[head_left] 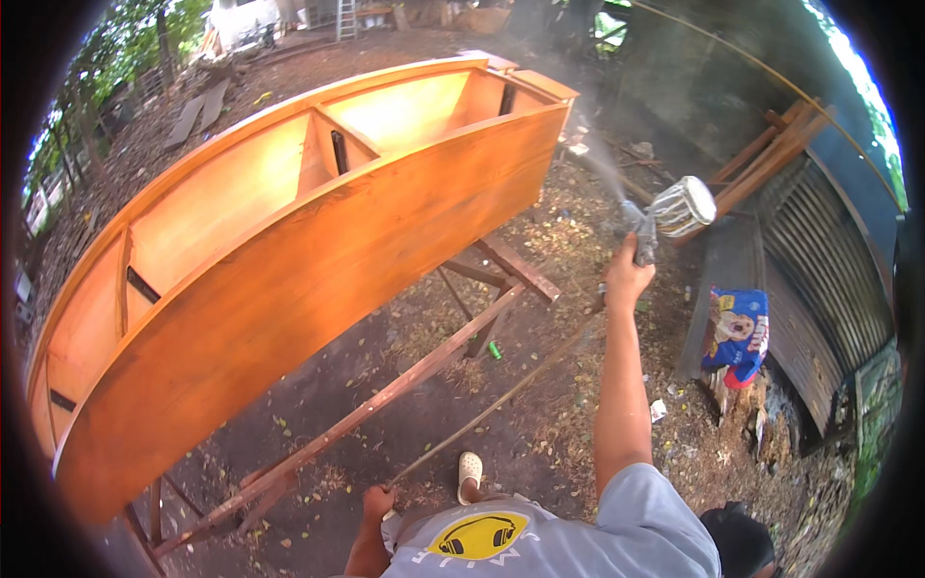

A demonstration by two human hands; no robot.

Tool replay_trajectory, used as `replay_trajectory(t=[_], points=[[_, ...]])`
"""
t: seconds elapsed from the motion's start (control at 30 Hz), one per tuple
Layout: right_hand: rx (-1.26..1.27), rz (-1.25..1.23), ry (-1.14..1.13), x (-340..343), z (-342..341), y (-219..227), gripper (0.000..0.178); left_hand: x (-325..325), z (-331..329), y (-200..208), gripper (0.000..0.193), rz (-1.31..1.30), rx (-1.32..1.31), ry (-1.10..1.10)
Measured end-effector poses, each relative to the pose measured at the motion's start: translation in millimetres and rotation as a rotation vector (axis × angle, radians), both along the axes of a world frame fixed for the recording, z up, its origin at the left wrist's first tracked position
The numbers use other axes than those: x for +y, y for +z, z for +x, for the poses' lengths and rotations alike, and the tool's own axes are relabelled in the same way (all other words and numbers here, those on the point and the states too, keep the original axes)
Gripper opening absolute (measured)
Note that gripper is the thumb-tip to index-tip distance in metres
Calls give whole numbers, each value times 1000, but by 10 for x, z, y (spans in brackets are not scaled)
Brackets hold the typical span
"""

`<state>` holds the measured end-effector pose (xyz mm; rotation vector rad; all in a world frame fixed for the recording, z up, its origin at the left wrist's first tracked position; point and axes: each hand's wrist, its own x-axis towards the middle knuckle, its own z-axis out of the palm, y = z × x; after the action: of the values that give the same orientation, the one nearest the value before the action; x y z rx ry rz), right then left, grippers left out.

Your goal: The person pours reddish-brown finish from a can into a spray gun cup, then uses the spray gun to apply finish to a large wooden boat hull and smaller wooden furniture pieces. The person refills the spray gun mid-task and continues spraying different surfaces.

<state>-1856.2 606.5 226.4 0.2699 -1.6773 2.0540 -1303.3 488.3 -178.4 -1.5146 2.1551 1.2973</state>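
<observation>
Right hand (626,276): raised at arm's length, fingers clenched around the grip of a spray gun (644,231). The gun carries a shiny metal cup (682,205) tilted up to the right. A fine mist (602,164) leaves the nozzle, heading up and left toward the far end of the cabinet.

Left hand (378,501): low, near the bottom edge of the view, closed around a thin hose (501,400) that runs diagonally across the ground up toward the spray gun.

Cabinet (289,270): long, orange-brown wood, glossy, lying on its side with the open compartments facing up. Dividers split it into several bays. It rests on a low wooden trestle frame (385,395), legs on bare earth. The spray gun is well apart from the cabinet, off its right end.

Ground (540,453): dark soil strewn with dry leaves. One foot in a pale sandal (469,472) stands just right of the left hand.

Surroundings: corrugated metal sheets (819,260) to the right, a blue printed bag (737,332) leaning near them, timber offcuts (771,154) above. A ladder (346,19) stands far behind.
</observation>
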Motion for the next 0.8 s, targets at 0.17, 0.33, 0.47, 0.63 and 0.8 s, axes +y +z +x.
replay_trajectory(t=[0.17, 0.33, 0.47, 0.63, 0.8], points=[[-110, 172, 139, 401, -138, -211, 26, 158, -103, 33, 38, -325, -92, 91], [-176, 277, 550, 657, 1053, -355, 26, 88, 525, 357, 35, -202, -298, 167], [-179, 228, 800, 686, 1942, -673, 22, 118, 1198, 345, 35, -192, -461, 200], [52, 416, 1002, 359, 2849, -685, 30, 476, 2000, 587, 34, -141, -558, 247], [251, 414, 1266, -58, 3629, -534, 46, 968, 2610, 622, 35, -39, -626, 318]])
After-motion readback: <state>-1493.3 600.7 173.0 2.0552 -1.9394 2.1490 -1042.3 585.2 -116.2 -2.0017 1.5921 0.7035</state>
